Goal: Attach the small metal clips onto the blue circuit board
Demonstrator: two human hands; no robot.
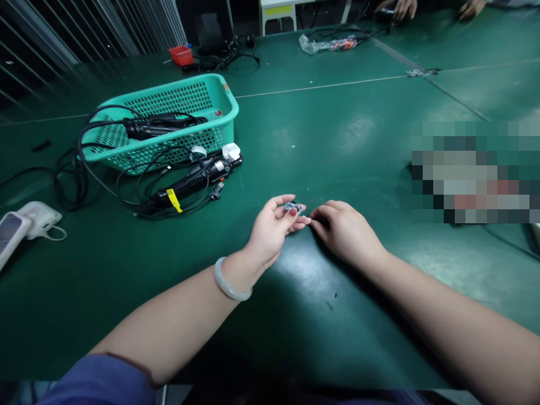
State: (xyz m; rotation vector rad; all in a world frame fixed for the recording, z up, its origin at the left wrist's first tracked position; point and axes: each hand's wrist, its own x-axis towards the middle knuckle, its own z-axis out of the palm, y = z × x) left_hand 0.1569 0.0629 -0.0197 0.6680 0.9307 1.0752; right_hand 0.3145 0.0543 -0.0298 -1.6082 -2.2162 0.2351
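Pinching a small patterned piece [291, 207] between thumb and fingers, my left hand [272, 229] is over the green table [270, 135]. My right hand [343, 228] curls at the left fingertips; from my remote seat I cannot tell whether it grips anything. Farther out, to the left, a corded black tool [185, 185] lies beside a mint-green basket [198, 93] holding another dark tool [147, 126].

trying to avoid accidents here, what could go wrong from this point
The small piece might slip, since only the fingers and thumb of the left hand visibly hold it.
The black cables could snag if the green basket is moved, as they loop over its edge and tangle beside it.
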